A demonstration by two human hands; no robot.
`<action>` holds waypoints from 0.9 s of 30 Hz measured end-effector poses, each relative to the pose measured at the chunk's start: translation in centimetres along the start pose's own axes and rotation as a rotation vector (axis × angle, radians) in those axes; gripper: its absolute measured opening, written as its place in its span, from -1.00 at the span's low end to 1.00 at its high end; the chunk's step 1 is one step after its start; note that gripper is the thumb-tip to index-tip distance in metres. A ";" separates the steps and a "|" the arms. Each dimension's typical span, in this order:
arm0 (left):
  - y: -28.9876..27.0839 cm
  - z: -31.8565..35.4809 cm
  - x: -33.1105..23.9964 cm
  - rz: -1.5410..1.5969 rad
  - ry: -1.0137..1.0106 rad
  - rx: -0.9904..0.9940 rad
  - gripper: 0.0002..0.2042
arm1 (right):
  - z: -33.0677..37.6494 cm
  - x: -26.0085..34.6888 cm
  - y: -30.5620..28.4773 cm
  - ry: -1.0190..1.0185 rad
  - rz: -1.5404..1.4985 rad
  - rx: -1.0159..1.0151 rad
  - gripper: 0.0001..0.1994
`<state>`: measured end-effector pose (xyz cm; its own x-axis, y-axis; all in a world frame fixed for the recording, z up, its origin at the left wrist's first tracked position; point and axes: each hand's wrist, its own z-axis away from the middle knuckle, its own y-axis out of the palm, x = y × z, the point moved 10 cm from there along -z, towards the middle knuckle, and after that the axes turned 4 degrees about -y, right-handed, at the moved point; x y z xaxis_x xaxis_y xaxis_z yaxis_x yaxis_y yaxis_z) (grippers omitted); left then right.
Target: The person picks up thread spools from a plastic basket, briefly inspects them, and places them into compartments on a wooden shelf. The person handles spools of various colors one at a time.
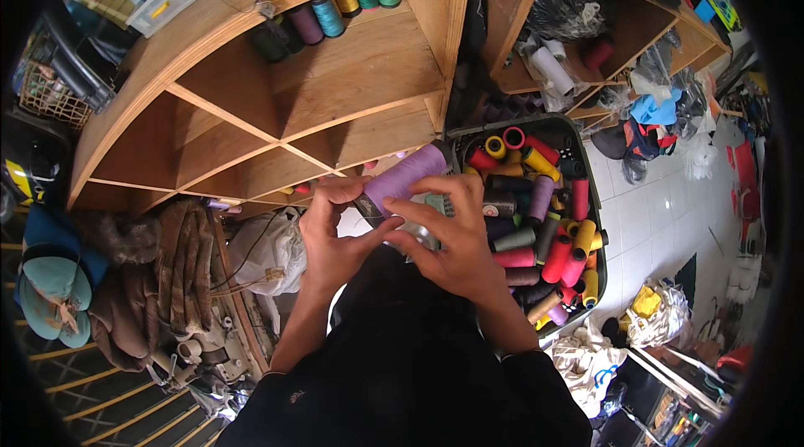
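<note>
A large spool of purple thread (408,175) is held up, tilted, in front of me, its dark end toward my left palm. My left hand (329,217) grips that lower end between thumb and bent fingers. From the other side my right hand (456,237) curls round the spool, with fingertips against its lower edge and the thumb close to my left thumb. Whether a loose thread end is pinched there is too small to tell. Right of my hands stands a dark open bin (596,196) full of thread spools in red, yellow, green, black and purple.
Ahead is a wooden shelf unit (360,124), with a row of coloured spools (327,16) in an upper compartment. A white plastic bag (280,254) and brown cloth (186,254) lie at left. White tiles (634,221) cover the floor right of the bin.
</note>
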<state>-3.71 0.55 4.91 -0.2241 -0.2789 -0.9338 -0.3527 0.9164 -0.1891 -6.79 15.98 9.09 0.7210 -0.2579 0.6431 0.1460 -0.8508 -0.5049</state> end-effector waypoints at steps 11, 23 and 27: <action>-1.8 -0.2 -0.9 -0.075 0.094 -0.117 -0.48 | -0.6 0.0 1.4 -0.032 -0.289 -0.065 -0.89; -1.4 -0.3 0.8 0.429 0.002 -0.113 -0.45 | 0.7 -1.7 3.0 0.164 -0.996 -0.089 -0.91; -1.1 -0.5 0.4 0.460 0.048 -0.083 -0.44 | 1.2 -2.4 3.9 0.208 -1.076 -0.100 -0.90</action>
<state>-3.83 -0.67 4.89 -0.4154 0.1365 -0.8993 -0.2774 0.9226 0.2682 -7.13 13.86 4.85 0.1202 0.5768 0.8080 0.5675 -0.7077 0.4207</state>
